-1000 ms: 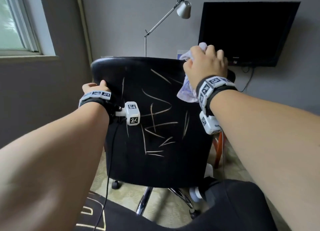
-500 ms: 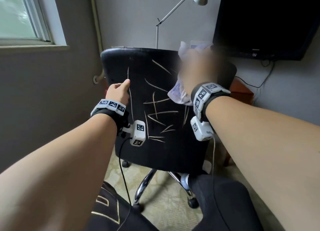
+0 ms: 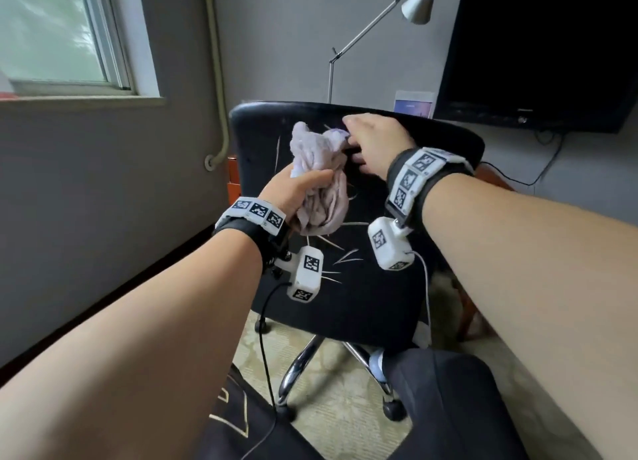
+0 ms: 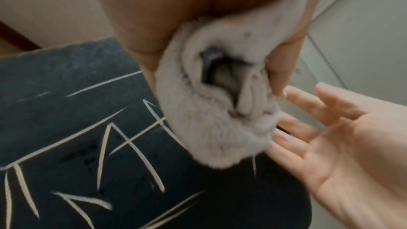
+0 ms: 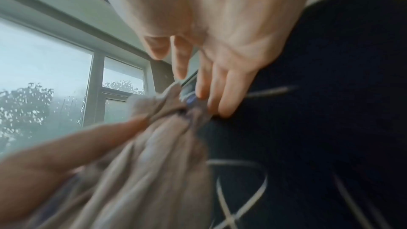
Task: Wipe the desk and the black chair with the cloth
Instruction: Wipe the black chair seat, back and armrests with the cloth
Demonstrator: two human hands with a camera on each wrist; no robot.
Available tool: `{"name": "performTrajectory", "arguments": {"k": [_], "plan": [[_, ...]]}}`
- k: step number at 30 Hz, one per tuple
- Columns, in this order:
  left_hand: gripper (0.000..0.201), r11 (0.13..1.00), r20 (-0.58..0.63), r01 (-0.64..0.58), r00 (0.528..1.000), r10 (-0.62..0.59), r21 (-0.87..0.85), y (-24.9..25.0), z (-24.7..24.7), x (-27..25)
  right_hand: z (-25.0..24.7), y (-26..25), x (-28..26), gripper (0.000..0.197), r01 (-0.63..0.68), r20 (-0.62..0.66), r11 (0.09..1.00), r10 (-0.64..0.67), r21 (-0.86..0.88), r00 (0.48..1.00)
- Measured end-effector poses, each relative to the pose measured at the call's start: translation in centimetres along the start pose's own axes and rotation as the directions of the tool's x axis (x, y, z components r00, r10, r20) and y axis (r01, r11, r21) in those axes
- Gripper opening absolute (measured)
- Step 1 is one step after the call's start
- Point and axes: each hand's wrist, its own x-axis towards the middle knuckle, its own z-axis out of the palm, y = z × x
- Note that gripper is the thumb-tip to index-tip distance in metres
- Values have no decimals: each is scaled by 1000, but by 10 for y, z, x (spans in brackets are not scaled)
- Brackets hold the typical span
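The black chair [image 3: 362, 287] faces away from me, its backrest [image 4: 66, 145] marked with pale scratch lines. A bunched pale lilac cloth [image 3: 319, 180] is held against the upper backrest. My left hand [image 3: 293, 190] grips the cloth's [image 4: 211, 111] lower part from the left, thumb across it. My right hand [image 3: 373, 142] is at the cloth's [image 5: 143, 171] upper right with fingers [image 5: 220, 93] straight and spread, tips touching its edge; the open palm [image 4: 341, 154] shows in the left wrist view. The desk is mostly hidden behind the chair.
A dark monitor [image 3: 538, 52] hangs at the back right with a cable below. A silver desk lamp [image 3: 416, 2] stands behind the chair. A window [image 3: 51, 28] is at the left. The chair's chrome base [image 3: 300, 366] and castors sit on a patterned floor; my dark-clad knee [image 3: 448, 408] is close.
The cloth passed from my right hand to my left, which rose from the chair's left side to grip it. My right hand let go and spread its fingers. The view shifted left.
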Motion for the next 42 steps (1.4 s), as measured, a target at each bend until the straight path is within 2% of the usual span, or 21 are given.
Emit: {"name": "performTrajectory", "arguments": {"k": [2, 3, 5, 6, 7, 9, 13, 16, 19, 23, 26, 28, 29, 30, 32, 34, 36, 39, 40, 42], "plan": [[69, 993, -178, -46, 982, 66, 111, 3, -7, 7, -31, -1, 12, 30, 8, -179, 942, -72, -335, 981], [62, 983, -252, -80, 960, 120, 166, 4, -10, 10, -47, 2, 18, 34, -23, -224, 879, -96, -477, 970], [41, 960, -311, -162, 922, 229, 227, 6, -11, 13, -71, 13, 27, 43, -73, -202, 740, -86, -668, 976], [39, 951, -319, -198, 909, 269, 237, 6, -12, 14, -77, 20, 31, 46, -72, -157, 680, -64, -730, 986], [40, 945, -318, -227, 901, 296, 236, 5, -11, 15, -80, 26, 34, 49, -69, -108, 632, -23, -771, 994], [36, 935, -314, -260, 891, 329, 242, 1, -9, 17, -82, 36, 35, 51, -65, -60, 596, 27, -800, 998], [32, 936, -326, -264, 886, 331, 233, -11, -4, 25, -88, 48, 27, 45, -24, -68, 545, -60, -838, 996], [33, 935, -337, -241, 884, 323, 262, -16, 0, 27, -95, 49, 20, 50, 35, -31, 471, -132, -881, 991], [29, 938, -319, -220, 898, 302, 268, -18, 4, 29, -98, 42, 17, 54, 56, -9, 436, -146, -898, 989], [27, 929, -331, -188, 896, 295, 320, -16, 4, 32, -89, 26, 16, 51, 75, 19, 446, -128, -892, 992], [8, 923, -325, -157, 904, 278, 352, -13, 4, 32, -68, 1, 16, 44, 72, 42, 446, -76, -892, 996], [15, 926, -340, -147, 901, 271, 348, -14, 3, 39, -50, -12, 17, 43, 68, 43, 453, -64, -889, 997], [12, 932, -353, -136, 899, 258, 336, -16, -2, 46, -41, -15, 20, 42, 65, 38, 461, -68, -885, 997], [17, 937, -383, -109, 892, 239, 331, -13, -3, 47, -31, -17, 22, 41, 65, 31, 473, -80, -878, 996], [58, 939, -414, -102, 878, 241, 330, -13, -9, 52, -15, -17, 27, 42, 74, 22, 504, -108, -861, 994], [78, 958, -392, -109, 896, 210, 265, -15, -14, 58, -3, -23, 34, 44, 89, 34, 512, -116, -854, 993], [83, 985, -394, -68, 910, 127, 159, -15, -12, 66, 5, -30, 43, 41, 102, 61, 586, -90, -804, 994], [57, 977, -496, -91, 850, 178, 195, -7, -1, 74, 6, -41, 55, 43, 117, 86, 737, -81, -665, 993], [56, 971, -511, -95, 837, 196, 218, -12, 2, 84, 3, -41, 58, 44, 145, 90, 766, -113, -627, 989], [71, 974, -530, -65, 830, 172, 216, -16, 9, 90, -1, -37, 60, 42, 216, 120, 754, -180, -620, 976]]}}
